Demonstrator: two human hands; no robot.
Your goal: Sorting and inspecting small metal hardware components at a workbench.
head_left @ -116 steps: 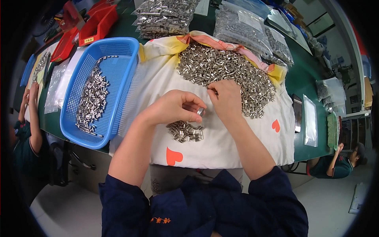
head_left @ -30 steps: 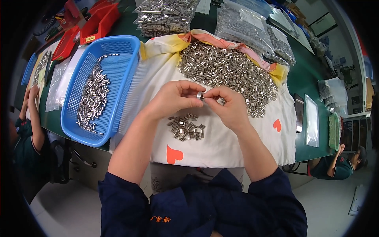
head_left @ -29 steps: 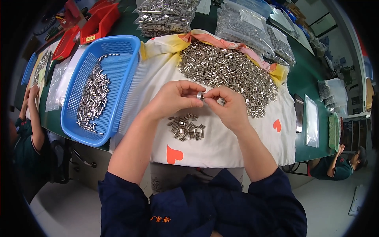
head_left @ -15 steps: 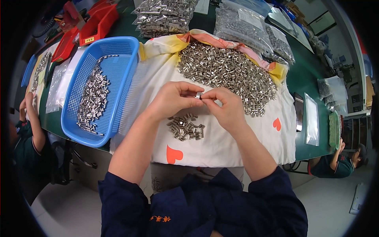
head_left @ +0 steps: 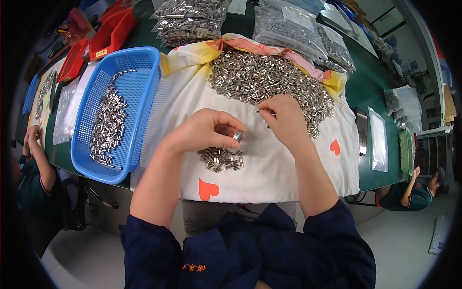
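My left hand is closed in a pinch round a short, round silver metal piece, wider than the loose cylinders. Just below it, a small heap of metal cylinders lies on a white cloth with orange hearts. Farther right, my right hand pinches a small shiny metal cylinder at its fingertips, mostly covered by them. It is beside the near edge of a large pile of similar cylinders on the same cloth.
Left of the cloth stands a blue mesh basket partly filled with cylinders. Red bins and bulging clear bags of metal parts line the back. A phone and a flat plastic bag lie right. Other people sit at both sides.
My hands have come apart from their meeting point. The left moved slightly down with the round metal piece; the right moved right and up to the large pile. The whole view shifted slightly.
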